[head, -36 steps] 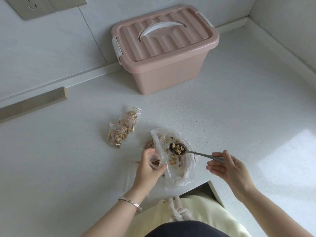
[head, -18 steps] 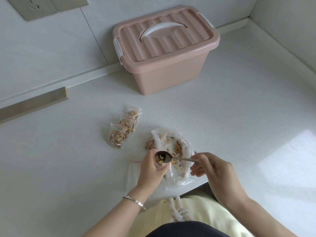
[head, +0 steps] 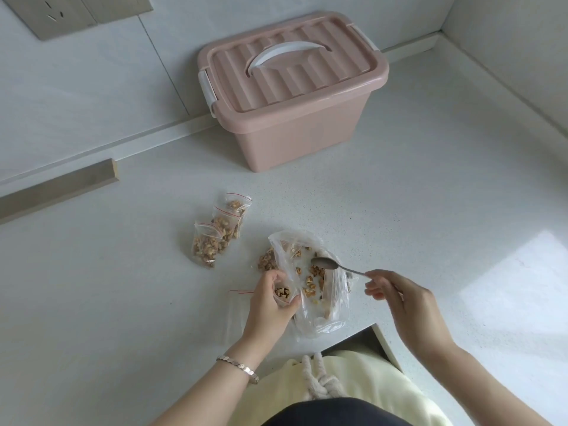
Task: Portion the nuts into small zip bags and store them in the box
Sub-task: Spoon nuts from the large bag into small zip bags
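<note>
Three filled bags on desk, near box. Gripping fourth zip bag of nuts in left hand; pinching empty spoon above large bag with right hand.

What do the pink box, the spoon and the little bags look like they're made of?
Pink box: likely moulded plastic, matte, with a ribbed lid and white clips.
Spoon: seemingly metal, grey with a dull shine.
Small zip bags: thin clear plastic film; nuts show through, red line at the seal.
</note>
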`<state>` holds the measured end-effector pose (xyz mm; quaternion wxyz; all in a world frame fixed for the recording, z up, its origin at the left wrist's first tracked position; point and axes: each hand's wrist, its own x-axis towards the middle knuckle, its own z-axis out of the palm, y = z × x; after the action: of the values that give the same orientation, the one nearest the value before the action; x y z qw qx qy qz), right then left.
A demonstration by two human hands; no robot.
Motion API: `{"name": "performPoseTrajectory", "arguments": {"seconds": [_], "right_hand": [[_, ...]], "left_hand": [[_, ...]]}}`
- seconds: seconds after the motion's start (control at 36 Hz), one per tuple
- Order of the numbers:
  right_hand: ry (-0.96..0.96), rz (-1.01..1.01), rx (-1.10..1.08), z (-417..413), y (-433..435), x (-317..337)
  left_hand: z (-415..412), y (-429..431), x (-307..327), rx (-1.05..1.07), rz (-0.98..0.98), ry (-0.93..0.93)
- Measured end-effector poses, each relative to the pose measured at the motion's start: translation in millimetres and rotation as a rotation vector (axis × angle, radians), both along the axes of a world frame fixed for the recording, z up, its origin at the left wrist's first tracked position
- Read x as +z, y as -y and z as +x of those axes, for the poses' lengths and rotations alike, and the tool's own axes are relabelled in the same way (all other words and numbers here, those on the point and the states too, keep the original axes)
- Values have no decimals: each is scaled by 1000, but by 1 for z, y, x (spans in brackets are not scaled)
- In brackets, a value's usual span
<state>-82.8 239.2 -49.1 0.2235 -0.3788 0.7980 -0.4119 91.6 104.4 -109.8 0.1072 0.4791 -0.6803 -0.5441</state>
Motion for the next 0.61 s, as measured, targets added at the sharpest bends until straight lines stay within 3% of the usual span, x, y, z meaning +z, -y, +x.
{"name": "performPoseTrajectory", "arguments": {"seconds": [0.17,0.36,0.44,0.61], "right_hand": [[-269,-78,74,7,-2,-17],[-454,-62,40,7,-8,-32],[-367,-23,12,7,-10,-34],[19,23,-131,7,-17,-26]], "left_hand": [[0,1,0,3,4,7],[-2,-1,0,0,8,22],[-3,0,-1,-8,3,41],[-3,1,-2,-18,0,63]]}}
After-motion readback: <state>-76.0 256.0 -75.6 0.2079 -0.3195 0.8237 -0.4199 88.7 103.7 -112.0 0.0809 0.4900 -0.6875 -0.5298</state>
